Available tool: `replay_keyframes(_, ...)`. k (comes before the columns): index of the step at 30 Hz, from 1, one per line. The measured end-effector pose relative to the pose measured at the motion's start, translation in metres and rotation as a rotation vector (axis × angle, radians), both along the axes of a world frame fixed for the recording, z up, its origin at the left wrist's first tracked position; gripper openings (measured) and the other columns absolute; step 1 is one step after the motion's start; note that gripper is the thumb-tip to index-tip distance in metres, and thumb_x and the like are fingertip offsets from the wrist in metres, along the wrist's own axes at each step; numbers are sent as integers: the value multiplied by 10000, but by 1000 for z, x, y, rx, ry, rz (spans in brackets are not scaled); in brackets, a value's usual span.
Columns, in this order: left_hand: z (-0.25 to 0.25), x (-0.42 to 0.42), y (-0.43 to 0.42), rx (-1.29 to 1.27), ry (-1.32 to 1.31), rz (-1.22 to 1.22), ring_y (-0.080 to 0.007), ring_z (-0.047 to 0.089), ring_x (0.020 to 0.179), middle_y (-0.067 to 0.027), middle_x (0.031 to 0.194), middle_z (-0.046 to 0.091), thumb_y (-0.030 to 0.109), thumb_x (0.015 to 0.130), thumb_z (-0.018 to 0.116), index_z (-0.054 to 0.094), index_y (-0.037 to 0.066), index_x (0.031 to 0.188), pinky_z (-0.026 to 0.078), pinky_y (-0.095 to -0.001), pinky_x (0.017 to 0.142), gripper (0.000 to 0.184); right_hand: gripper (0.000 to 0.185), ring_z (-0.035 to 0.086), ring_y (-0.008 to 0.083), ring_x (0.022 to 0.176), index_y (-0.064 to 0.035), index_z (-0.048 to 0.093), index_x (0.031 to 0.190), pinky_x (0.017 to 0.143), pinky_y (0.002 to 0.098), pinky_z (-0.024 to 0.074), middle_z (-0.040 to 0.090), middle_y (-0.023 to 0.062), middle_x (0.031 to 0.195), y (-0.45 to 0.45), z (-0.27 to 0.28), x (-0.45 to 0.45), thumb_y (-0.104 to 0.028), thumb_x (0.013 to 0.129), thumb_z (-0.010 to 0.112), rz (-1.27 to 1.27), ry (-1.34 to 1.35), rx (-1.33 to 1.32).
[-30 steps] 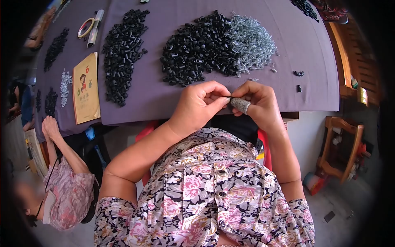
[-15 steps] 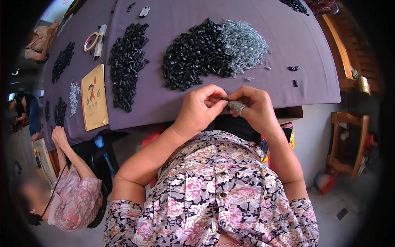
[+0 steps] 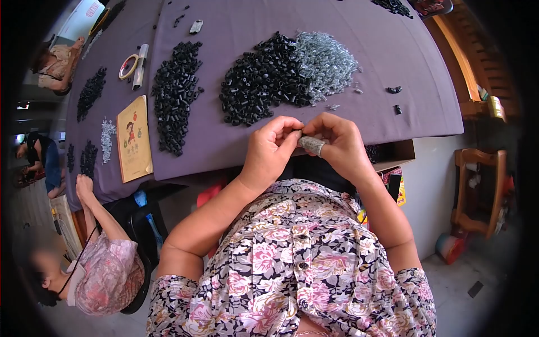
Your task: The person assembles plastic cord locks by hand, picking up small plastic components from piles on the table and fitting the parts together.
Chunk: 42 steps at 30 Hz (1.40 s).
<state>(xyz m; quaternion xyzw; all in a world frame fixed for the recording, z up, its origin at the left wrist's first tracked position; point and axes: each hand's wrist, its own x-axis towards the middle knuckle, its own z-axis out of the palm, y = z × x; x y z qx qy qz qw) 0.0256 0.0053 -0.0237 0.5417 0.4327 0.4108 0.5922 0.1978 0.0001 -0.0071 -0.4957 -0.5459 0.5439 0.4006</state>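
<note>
small dark piece (image 3: 302,132), mostly hidden, sits between the two hands, over the near edge of the surface (image 3: 415,121). the left hand (image 3: 270,147) has thumb and forefinger pinched nearly together on it; the right hand (image 3: 338,138) has its fingertips drawn in close, a grey wrap (image 3: 311,146) on one digit, but how firmly it grips cannot be told. compared with a second ago, the view has tilted and the finger pose has barely altered, so the handwork seems to be continuing. beyond, toward the far edge, a heap of black tubular pieces (image 3: 258,84) touches a heap of clear spring-like pieces (image 3: 330,64).
</note>
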Motion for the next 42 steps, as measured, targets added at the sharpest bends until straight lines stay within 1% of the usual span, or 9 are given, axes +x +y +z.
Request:
replay_keyframes(6,0,-1,0,-18,-25,7,-86,639,862,-70,997,673,6,947,553,594,-41,1135,535,-225,773,198,82,606,71,713,42,609,893,635,214,496,652,40,807,2,-7,-5,47,826,655,-25,130,-22)
replay_keyframes(9,1,-1,-1,-46,-53,-2,-104,654,863,-81,1007,678,11,948,551,589,-39,1155,541,-230,777,216,84,623,86,722,37,608,920,652,210,511,654,48,836,1,-8,-2,40,841,634,2,169,-19)
replay_keyframes(11,4,-5,-3,-84,-35,-7,-121,668,860,-93,1010,683,26,951,552,590,-35,1157,547,-236,771,218,80,630,92,728,31,612,934,657,215,517,654,52,853,3,-10,4,28,854,620,41,262,-51)
replay_keyframes(16,11,-17,-16,-206,-176,23,-153,687,816,-118,996,693,102,956,571,598,-14,1140,559,-250,724,219,134,658,136,718,3,610,1001,619,253,552,662,93,895,0,-16,18,-42,876,601,117,565,-155)
replay_keyframes(20,19,-18,-32,-288,-286,42,-144,680,780,-116,972,691,130,958,579,599,-5,1126,560,-248,709,216,157,665,161,720,10,603,1013,618,264,569,659,123,926,-1,-14,22,-69,879,621,168,664,-136)
replay_keyframes(23,28,-17,-39,-314,-355,37,-137,675,765,-113,953,688,139,959,581,599,-1,1123,562,-245,702,217,151,669,160,715,25,617,1017,615,263,574,668,113,901,-4,-7,25,-26,875,620,190,765,-116)
replay_keyframes(27,46,-17,-47,-317,-394,-18,-142,680,779,-124,968,689,131,954,587,594,-7,1137,566,-244,712,229,164,669,162,704,35,612,1022,602,260,576,663,109,887,-10,5,27,-23,869,632,210,822,-79)
replay_keyframes(33,79,-9,-59,-264,-269,-54,-151,686,809,-128,1005,699,105,943,595,596,-16,1162,554,-254,742,250,200,665,153,696,48,607,1028,589,258,572,647,88,851,-18,18,24,-9,845,664,255,873,-52)
replay_keyframes(42,97,-7,-65,-176,-279,-15,-141,673,817,-122,1021,695,76,937,598,611,-1,1102,546,-253,741,182,212,669,152,673,42,611,1022,585,262,573,647,80,867,-27,29,22,-13,833,689,264,865,-23)
